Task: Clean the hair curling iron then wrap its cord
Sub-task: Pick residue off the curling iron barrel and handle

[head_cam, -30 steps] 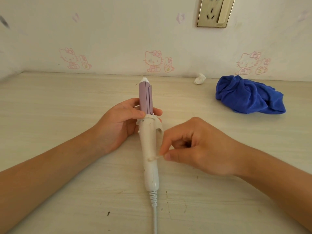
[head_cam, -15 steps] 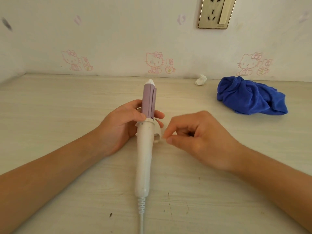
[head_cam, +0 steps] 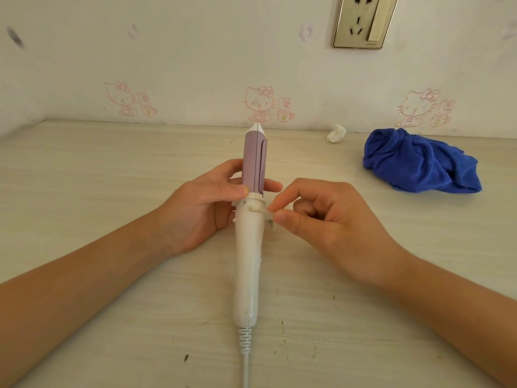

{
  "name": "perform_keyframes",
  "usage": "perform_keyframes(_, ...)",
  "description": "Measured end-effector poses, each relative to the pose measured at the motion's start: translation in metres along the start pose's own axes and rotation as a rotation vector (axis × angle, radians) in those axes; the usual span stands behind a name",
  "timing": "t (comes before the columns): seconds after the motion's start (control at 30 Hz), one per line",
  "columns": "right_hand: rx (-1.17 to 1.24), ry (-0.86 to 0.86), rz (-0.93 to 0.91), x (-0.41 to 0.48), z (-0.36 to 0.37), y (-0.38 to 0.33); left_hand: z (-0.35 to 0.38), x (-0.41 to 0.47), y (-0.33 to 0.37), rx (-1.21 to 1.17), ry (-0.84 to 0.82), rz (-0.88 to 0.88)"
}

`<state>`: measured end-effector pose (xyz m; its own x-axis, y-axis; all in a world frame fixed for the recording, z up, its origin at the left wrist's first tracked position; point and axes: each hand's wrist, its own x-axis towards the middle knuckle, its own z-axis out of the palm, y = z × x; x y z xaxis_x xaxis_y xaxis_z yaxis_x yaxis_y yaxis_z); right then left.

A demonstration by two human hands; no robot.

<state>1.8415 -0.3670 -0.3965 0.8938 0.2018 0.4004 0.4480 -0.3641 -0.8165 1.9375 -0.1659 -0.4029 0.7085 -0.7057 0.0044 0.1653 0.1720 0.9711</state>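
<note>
The curling iron (head_cam: 249, 247) lies lengthwise on the table, its purple barrel (head_cam: 253, 161) pointing to the wall and its white handle toward me. My left hand (head_cam: 207, 203) grips it where the barrel meets the handle, thumb on top and fingers behind. My right hand (head_cam: 321, 219) pinches a small pale stick (head_cam: 269, 215) between thumb and forefinger, its end against the white collar and clamp lever on the iron's right side. The white cord (head_cam: 245, 365) runs from the handle's ribbed end off the bottom edge.
A crumpled blue cloth (head_cam: 419, 166) lies at the back right of the wooden table (head_cam: 112, 191). A small wad of white tissue (head_cam: 336, 133) sits by the wall. A wall socket (head_cam: 363, 21) is mounted above.
My right hand has moved up from the middle of the handle to the collar below the barrel, still pinching the stick. My left hand has turned the iron slightly.
</note>
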Motion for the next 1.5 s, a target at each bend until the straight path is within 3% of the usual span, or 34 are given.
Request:
perform_keyframes(0.27, -0.027, 0.072, 0.023, 0.0013, -0.0049, 0.0088, -0.0037, 0.0004, 0.0026, 0.02, -0.125, -0.049)
perform_keyframes(0.43, 0.011, -0.066, 0.045, -0.001, -0.0071, 0.0058, -0.0042, -0.0003, 0.0023, -0.016, -0.138, -0.084)
perform_keyframes(0.57, -0.075, 0.023, 0.059, 0.003, -0.0067, 0.0053, 0.0008, 0.0006, 0.0025, -0.002, -0.113, -0.087)
perform_keyframes(0.7, -0.036, -0.109, 0.052, -0.0003, -0.0054, 0.0013, 0.0045, -0.0001, 0.002, 0.037, -0.081, -0.075)
perform_keyframes(0.83, -0.098, -0.007, 0.046, 0.003, -0.0073, 0.0039, 0.0049, 0.0007, 0.0029, 0.017, -0.06, -0.094)
perform_keyframes(0.93, -0.081, -0.083, 0.034, -0.0005, -0.0065, 0.0024, 0.0051, -0.0002, 0.0026, 0.025, -0.058, -0.093)
perform_keyframes(1.07, -0.155, -0.001, 0.022, 0.0033, -0.0068, 0.0036, 0.0029, 0.0011, 0.0022, -0.029, -0.055, -0.099)
perform_keyframes(1.17, -0.135, -0.077, -0.006, 0.0003, -0.0052, 0.0014, 0.0026, 0.0006, 0.0019, -0.045, -0.061, -0.097)
perform_keyframes(1.3, -0.163, 0.003, 0.014, 0.0031, -0.0066, 0.0038, -0.0002, 0.002, 0.0021, -0.063, -0.068, -0.107)
perform_keyframes(1.4, -0.139, -0.062, 0.001, 0.0004, -0.0062, 0.0019, -0.0007, 0.0012, 0.0017, -0.067, -0.082, -0.111)
perform_keyframes(1.5, -0.158, -0.012, 0.012, 0.0031, -0.0072, 0.0035, -0.0034, 0.0014, 0.0012, -0.077, -0.102, -0.109)
